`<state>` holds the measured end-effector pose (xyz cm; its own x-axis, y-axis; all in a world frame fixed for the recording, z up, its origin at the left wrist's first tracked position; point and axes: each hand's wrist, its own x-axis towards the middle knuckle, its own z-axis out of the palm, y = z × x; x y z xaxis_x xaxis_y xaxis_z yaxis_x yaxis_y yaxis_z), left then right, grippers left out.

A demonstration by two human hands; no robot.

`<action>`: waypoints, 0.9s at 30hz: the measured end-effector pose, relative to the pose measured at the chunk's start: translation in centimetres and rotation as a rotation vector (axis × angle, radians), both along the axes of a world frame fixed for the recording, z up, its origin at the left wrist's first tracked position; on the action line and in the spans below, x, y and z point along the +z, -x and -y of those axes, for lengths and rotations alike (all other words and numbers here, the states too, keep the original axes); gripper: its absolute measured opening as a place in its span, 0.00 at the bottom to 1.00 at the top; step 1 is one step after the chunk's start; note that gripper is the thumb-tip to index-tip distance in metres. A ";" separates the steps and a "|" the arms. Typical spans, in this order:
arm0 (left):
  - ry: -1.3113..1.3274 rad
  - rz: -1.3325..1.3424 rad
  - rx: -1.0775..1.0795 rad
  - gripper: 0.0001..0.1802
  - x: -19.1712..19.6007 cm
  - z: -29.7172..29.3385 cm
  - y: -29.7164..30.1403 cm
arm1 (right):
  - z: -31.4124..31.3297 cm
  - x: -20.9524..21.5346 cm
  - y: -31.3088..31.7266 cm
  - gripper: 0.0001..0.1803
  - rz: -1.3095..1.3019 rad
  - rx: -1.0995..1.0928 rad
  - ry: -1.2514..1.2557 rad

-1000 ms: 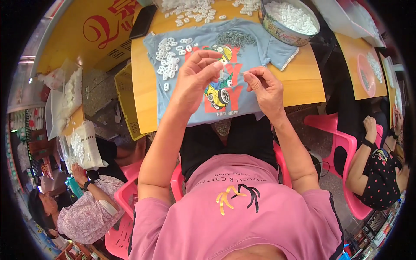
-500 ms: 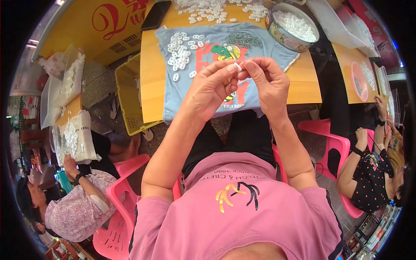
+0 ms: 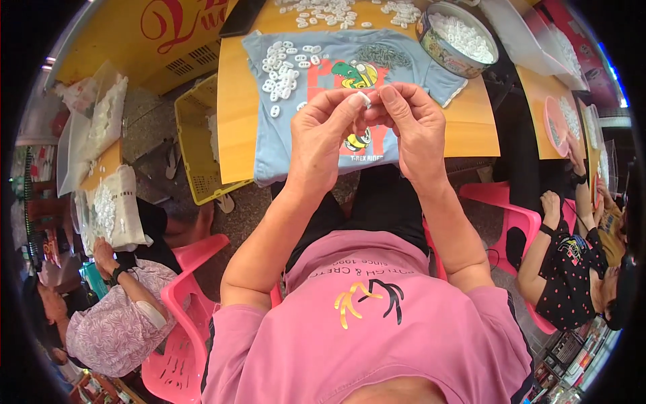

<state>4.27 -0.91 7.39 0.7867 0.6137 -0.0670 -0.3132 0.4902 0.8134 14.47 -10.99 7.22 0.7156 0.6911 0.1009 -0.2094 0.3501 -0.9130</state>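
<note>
Between thumb and index finger, my left hand [image 3: 316, 138] pinches a small white oval plastic piece [image 3: 365, 99]. My right hand [image 3: 420, 135] meets it at the fingertips, thumb and fingers pressed together; whatever lies between them is too small to make out. Both hands are above a blue-grey T-shirt [image 3: 272, 151] with a cartoon print, spread over the wooden table [image 3: 235, 128]. Loose white two-holed pieces [image 3: 279, 74] lie on the cloth at the far left. A heap of small dark thin parts [image 3: 383, 56] sits beyond my hands.
A round tin [image 3: 449, 59] full of white pieces stands at the far right, with more white pieces [image 3: 323, 12] scattered at the back. A dark phone [image 3: 241, 19] lies at the far left corner. A yellow crate [image 3: 195, 151] stands left of the table. People sit on both sides.
Both hands shift slightly left and the white piece is turned between the fingertips. The whole view moves a little. At the right, another person's hand has moved toward the pink bowl.
</note>
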 end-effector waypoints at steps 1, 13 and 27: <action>0.046 0.004 -0.026 0.10 0.1 -0.1 0.0 | 0.0 0.1 0.0 0.09 0.012 -0.003 0.000; -0.114 -0.103 0.021 0.11 -0.1 -0.8 0.1 | -0.1 0.1 0.1 0.10 0.265 0.015 0.124; -0.563 -0.159 0.065 0.10 0.0 -1.2 0.7 | 0.5 0.0 0.1 0.10 0.086 0.014 0.158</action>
